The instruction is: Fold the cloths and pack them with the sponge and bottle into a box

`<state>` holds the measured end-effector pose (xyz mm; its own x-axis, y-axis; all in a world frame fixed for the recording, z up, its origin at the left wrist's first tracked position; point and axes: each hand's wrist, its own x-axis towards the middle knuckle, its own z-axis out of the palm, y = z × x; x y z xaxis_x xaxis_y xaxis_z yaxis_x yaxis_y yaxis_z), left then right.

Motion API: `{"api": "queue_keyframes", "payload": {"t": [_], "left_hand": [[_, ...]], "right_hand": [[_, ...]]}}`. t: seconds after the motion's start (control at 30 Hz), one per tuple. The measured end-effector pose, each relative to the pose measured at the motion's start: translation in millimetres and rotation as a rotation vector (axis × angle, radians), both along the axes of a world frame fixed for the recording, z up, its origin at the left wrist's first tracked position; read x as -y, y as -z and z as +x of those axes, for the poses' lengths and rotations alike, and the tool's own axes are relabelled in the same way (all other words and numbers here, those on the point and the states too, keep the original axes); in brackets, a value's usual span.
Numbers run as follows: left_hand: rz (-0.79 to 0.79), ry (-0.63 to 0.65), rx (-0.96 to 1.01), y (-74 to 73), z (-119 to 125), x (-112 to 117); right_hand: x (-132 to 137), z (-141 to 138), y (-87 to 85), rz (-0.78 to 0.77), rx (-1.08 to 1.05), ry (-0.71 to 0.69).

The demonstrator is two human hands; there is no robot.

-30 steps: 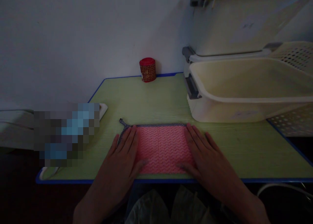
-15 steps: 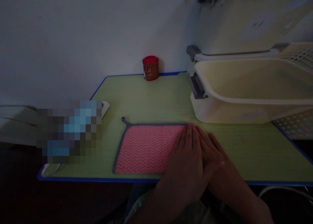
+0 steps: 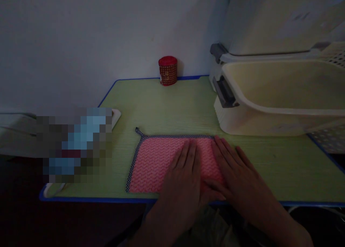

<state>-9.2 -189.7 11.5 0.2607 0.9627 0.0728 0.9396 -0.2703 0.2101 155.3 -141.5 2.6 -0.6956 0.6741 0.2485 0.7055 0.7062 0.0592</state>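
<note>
A pink textured cloth (image 3: 153, 162), edged in dark checked trim with a small hanging loop at its far left corner, lies folded near the front of the table. Flat on its middle rests my left hand (image 3: 183, 175), fingers stretched out and pointing away from me. My right hand (image 3: 231, 168) lies flat over the cloth's right edge, fingers extended and its thumb close to my left thumb. Neither hand grips anything. The right edge of the cloth is partly hidden beneath my right hand.
The light green table (image 3: 151, 106) has a blue rim. A red cylindrical container (image 3: 168, 71) stands at the back by the wall. A cream plastic bin (image 3: 258, 123) with grey handles occupies the right side. At left lies a pixelated object on a white base (image 3: 116, 117).
My left hand has slid leftward across the cloth, away from my right hand. My right hand stays at the cloth's right edge. The camera view has shifted slightly.
</note>
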Motion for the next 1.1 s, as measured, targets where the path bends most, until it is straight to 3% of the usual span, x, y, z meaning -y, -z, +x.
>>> {"api": "queue_keyframes", "payload": {"t": [0.17, 0.77, 0.97, 1.1], "left_hand": [[0.03, 0.042, -0.075, 2.1, -17.0, 6.7], [0.104, -0.025, -0.169, 6.0, -65.7, 28.7], [0.124, -0.092, -0.184, 9.8, -76.1, 35.6], [0.142, -0.078, -0.214, 10.5, -76.7, 36.1]], "right_hand": [[-0.3, -2.8, 0.2, -0.019, -0.014, 0.011], [1.2, -4.0, 0.0, -0.077, -0.034, 0.038], [0.5, -0.9, 2.5, -0.075, -0.048, 0.039], [5.1, -9.2, -5.3, -0.073, -0.063, 0.05]]}}
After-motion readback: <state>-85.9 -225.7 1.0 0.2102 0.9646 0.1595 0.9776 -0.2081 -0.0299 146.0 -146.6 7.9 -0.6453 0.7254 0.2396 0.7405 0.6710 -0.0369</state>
